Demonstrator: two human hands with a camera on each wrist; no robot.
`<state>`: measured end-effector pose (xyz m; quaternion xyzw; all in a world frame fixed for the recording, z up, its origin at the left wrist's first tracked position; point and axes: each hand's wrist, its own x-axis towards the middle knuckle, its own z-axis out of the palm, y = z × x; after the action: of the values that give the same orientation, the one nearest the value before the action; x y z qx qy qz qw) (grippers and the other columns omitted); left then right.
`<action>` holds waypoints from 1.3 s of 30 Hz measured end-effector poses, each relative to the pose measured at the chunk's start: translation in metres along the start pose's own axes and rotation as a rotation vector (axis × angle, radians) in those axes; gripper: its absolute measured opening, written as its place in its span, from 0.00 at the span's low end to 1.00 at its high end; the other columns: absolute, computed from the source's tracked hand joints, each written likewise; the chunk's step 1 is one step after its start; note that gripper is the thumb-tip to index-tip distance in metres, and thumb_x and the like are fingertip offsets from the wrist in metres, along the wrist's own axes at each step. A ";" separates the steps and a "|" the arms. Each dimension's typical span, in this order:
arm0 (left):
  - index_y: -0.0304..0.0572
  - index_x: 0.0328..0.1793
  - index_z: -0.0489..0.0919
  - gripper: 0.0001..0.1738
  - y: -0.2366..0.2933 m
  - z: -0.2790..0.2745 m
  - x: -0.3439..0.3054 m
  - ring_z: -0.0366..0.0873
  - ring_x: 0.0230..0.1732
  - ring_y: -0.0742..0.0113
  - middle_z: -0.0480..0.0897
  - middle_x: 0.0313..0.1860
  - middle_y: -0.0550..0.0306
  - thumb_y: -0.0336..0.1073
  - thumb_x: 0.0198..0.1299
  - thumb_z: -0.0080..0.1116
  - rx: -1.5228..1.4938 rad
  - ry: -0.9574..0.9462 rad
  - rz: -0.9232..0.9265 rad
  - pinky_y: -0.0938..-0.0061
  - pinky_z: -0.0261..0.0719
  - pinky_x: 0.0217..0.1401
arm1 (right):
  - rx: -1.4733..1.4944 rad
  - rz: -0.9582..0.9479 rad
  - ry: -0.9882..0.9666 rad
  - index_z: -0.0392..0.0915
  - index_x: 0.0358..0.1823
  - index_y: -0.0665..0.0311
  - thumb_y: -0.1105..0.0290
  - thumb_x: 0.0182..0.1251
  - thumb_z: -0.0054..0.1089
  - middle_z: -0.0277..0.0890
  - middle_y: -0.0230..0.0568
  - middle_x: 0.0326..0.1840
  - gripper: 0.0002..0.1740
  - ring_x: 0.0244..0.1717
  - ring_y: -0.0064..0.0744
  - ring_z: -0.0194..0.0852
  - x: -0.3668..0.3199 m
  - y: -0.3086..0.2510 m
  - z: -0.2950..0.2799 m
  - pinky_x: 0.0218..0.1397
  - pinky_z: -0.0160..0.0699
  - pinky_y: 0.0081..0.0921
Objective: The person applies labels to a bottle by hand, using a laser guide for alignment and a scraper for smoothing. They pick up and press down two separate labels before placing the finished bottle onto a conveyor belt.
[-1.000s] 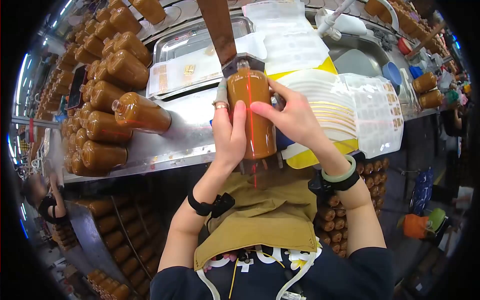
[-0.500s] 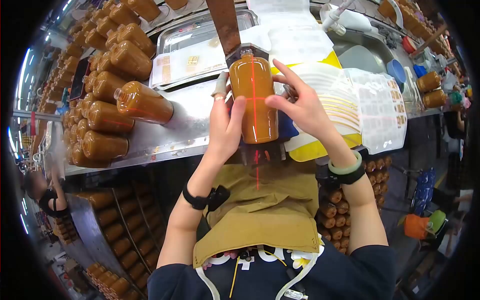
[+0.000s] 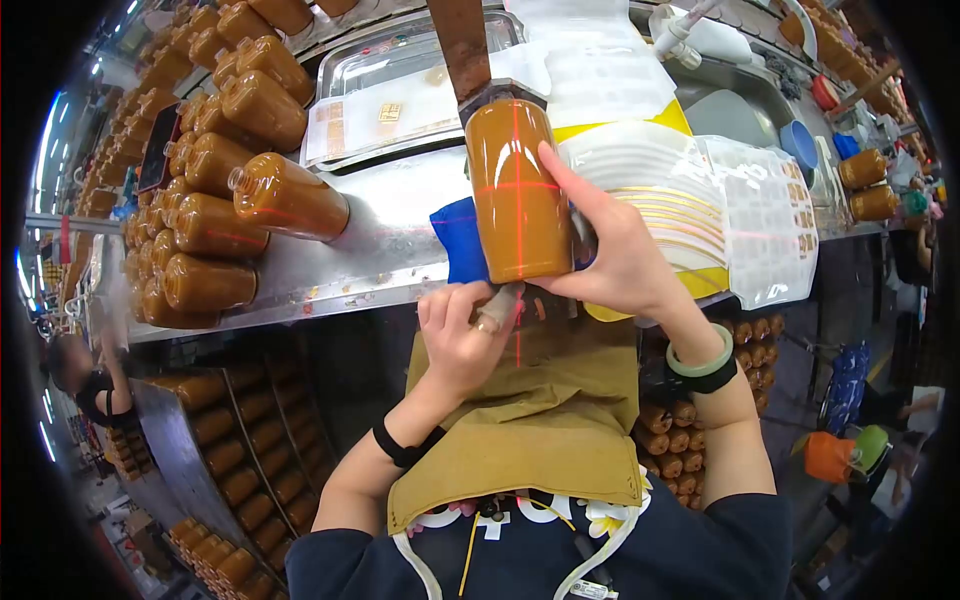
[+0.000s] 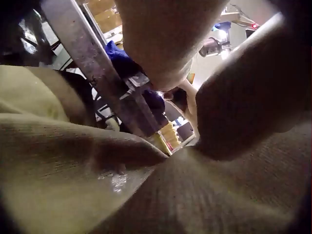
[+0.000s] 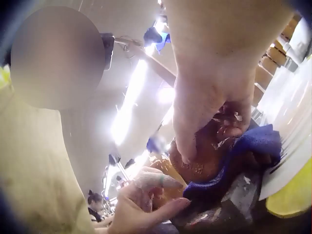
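Note:
A brown bottle (image 3: 512,220) lies at the table's front edge, its neck end at a dark bracket (image 3: 503,95) and a red laser cross on its side. My right hand (image 3: 625,245) grips the bottle from the right, thumb at its base and fingers along its side. Close by the base is my left hand (image 3: 465,335), fingers bent, one wrapped in a pale finger cover (image 3: 497,305). Under the bottle, a blue cloth (image 3: 460,240) sticks out to the left. In the right wrist view the left thumb and covered finger meet the cloth (image 5: 214,183); I cannot tell whether they pinch it.
Several brown bottles (image 3: 215,225) crowd the left, one (image 3: 290,197) apart from the rest. Behind are a metal tray (image 3: 420,60) and white label sheets (image 3: 590,70). To the right lie curved white strips on a yellow board (image 3: 710,285), a label sheet (image 3: 765,230) and a sink (image 3: 725,90).
My left hand has left the bottle's left side and come down to its base, uncovering the blue cloth. My right hand has closed onto the bottle's lower right. The bottle's neck no longer shows.

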<state>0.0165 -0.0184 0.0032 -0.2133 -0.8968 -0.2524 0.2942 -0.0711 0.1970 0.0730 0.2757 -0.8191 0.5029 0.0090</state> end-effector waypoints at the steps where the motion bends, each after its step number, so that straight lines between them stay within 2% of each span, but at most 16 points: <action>1: 0.48 0.33 0.83 0.11 -0.001 0.001 0.005 0.79 0.48 0.58 0.85 0.48 0.60 0.32 0.45 0.76 0.018 -0.026 0.022 0.61 0.66 0.51 | 0.009 -0.024 0.030 0.56 0.86 0.69 0.68 0.48 0.84 0.85 0.58 0.58 0.62 0.50 0.45 0.88 0.002 -0.001 -0.003 0.56 0.82 0.29; 2: 0.48 0.33 0.83 0.11 -0.001 0.004 0.009 0.79 0.48 0.58 0.85 0.48 0.60 0.32 0.45 0.76 0.016 -0.026 0.023 0.61 0.66 0.51 | 0.007 -0.023 0.032 0.56 0.86 0.69 0.68 0.48 0.84 0.85 0.58 0.58 0.62 0.50 0.45 0.88 0.004 -0.005 -0.005 0.56 0.82 0.29; 4: 0.47 0.35 0.82 0.12 0.001 0.009 0.015 0.80 0.50 0.57 0.88 0.47 0.61 0.30 0.45 0.76 0.103 -0.023 0.083 0.61 0.67 0.49 | -0.043 -0.002 -0.002 0.57 0.85 0.68 0.68 0.47 0.85 0.87 0.54 0.54 0.62 0.39 0.36 0.84 0.007 -0.011 -0.009 0.46 0.82 0.25; 5: 0.46 0.32 0.82 0.08 0.004 0.008 0.018 0.82 0.49 0.58 0.88 0.46 0.59 0.30 0.46 0.71 0.098 -0.066 0.094 0.62 0.67 0.48 | -0.044 -0.003 0.000 0.57 0.85 0.68 0.68 0.47 0.85 0.87 0.54 0.54 0.62 0.39 0.36 0.84 0.007 -0.009 -0.008 0.46 0.82 0.25; 12: 0.44 0.33 0.87 0.05 -0.006 0.022 0.019 0.82 0.49 0.65 0.88 0.41 0.62 0.31 0.48 0.69 0.087 -0.143 0.165 0.66 0.67 0.49 | -0.006 0.074 -0.004 0.58 0.86 0.66 0.67 0.47 0.85 0.85 0.43 0.46 0.62 0.31 0.22 0.71 0.005 -0.011 -0.012 0.36 0.75 0.22; 13: 0.44 0.34 0.86 0.07 -0.008 0.024 0.019 0.82 0.45 0.66 0.88 0.39 0.62 0.30 0.46 0.70 0.055 -0.097 0.168 0.66 0.67 0.46 | 0.025 0.073 0.007 0.58 0.86 0.65 0.67 0.48 0.85 0.84 0.40 0.44 0.62 0.29 0.20 0.68 0.006 -0.010 -0.011 0.34 0.73 0.20; 17: 0.45 0.33 0.85 0.10 -0.004 0.020 0.026 0.83 0.39 0.67 0.89 0.39 0.63 0.27 0.43 0.72 0.002 0.014 0.180 0.67 0.65 0.40 | 0.011 -0.098 0.088 0.58 0.86 0.64 0.66 0.48 0.85 0.82 0.35 0.42 0.63 0.27 0.18 0.63 0.008 0.001 -0.007 0.31 0.69 0.18; 19: 0.46 0.33 0.85 0.10 -0.004 0.017 0.025 0.83 0.38 0.67 0.89 0.39 0.62 0.27 0.43 0.72 0.000 0.002 0.175 0.67 0.64 0.40 | 0.011 0.080 -0.005 0.58 0.86 0.63 0.66 0.48 0.85 0.82 0.35 0.41 0.63 0.28 0.18 0.64 0.007 -0.011 -0.014 0.31 0.69 0.19; 22: 0.46 0.34 0.87 0.09 -0.005 0.013 0.021 0.83 0.41 0.69 0.90 0.41 0.61 0.29 0.44 0.72 -0.004 -0.027 0.177 0.68 0.62 0.40 | 0.007 -0.013 0.052 0.58 0.86 0.63 0.66 0.47 0.86 0.81 0.34 0.38 0.63 0.27 0.18 0.62 0.005 -0.001 -0.005 0.30 0.66 0.19; 29: 0.45 0.38 0.87 0.12 0.005 0.010 0.019 0.84 0.43 0.72 0.91 0.41 0.61 0.33 0.45 0.74 -0.038 -0.048 0.163 0.68 0.61 0.38 | -0.027 0.059 -0.007 0.57 0.86 0.65 0.66 0.47 0.86 0.80 0.35 0.37 0.64 0.25 0.19 0.56 0.004 -0.005 -0.008 0.29 0.62 0.20; 31: 0.46 0.38 0.87 0.11 0.004 0.010 0.018 0.84 0.42 0.72 0.91 0.40 0.62 0.33 0.46 0.75 -0.044 -0.038 0.160 0.69 0.61 0.38 | -0.024 0.047 -0.008 0.57 0.86 0.67 0.66 0.47 0.86 0.84 0.41 0.42 0.64 0.29 0.22 0.68 0.004 -0.006 -0.009 0.35 0.71 0.20; 32: 0.46 0.38 0.87 0.11 0.005 0.010 0.018 0.84 0.41 0.72 0.90 0.39 0.62 0.32 0.47 0.75 -0.051 -0.028 0.159 0.69 0.61 0.38 | -0.023 0.049 -0.010 0.57 0.86 0.67 0.66 0.47 0.86 0.84 0.41 0.42 0.64 0.29 0.22 0.68 0.004 -0.003 -0.007 0.35 0.71 0.20; 34: 0.46 0.38 0.87 0.11 0.006 0.009 0.013 0.84 0.41 0.72 0.90 0.39 0.63 0.32 0.47 0.75 -0.062 -0.034 0.157 0.70 0.61 0.38 | -0.024 -0.059 0.046 0.56 0.86 0.69 0.66 0.48 0.86 0.86 0.49 0.49 0.64 0.40 0.30 0.81 0.004 0.003 -0.001 0.47 0.79 0.23; 35: 0.47 0.39 0.87 0.11 0.007 0.007 0.011 0.83 0.40 0.72 0.90 0.38 0.64 0.31 0.48 0.75 -0.071 -0.040 0.157 0.70 0.61 0.38 | -0.020 -0.058 0.043 0.56 0.86 0.69 0.66 0.48 0.86 0.86 0.49 0.49 0.64 0.40 0.30 0.81 0.004 0.001 -0.002 0.47 0.79 0.23; 37: 0.47 0.40 0.87 0.11 0.013 0.002 0.010 0.83 0.39 0.72 0.90 0.39 0.64 0.31 0.48 0.75 -0.071 -0.050 0.150 0.71 0.61 0.38 | 0.021 0.083 -0.028 0.60 0.81 0.75 0.66 0.49 0.85 0.79 0.68 0.66 0.59 0.67 0.54 0.82 0.005 -0.010 -0.006 0.69 0.79 0.37; 39: 0.49 0.42 0.87 0.12 0.017 0.004 0.007 0.82 0.40 0.71 0.90 0.40 0.65 0.29 0.50 0.75 -0.066 -0.075 0.112 0.70 0.62 0.41 | 0.015 0.054 -0.015 0.60 0.81 0.76 0.65 0.50 0.85 0.79 0.69 0.66 0.59 0.67 0.55 0.82 0.004 -0.007 -0.004 0.69 0.79 0.37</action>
<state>0.0191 -0.0015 0.0103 -0.2820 -0.8850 -0.2570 0.2669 -0.0727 0.1964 0.0818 0.2573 -0.8226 0.5069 -0.0125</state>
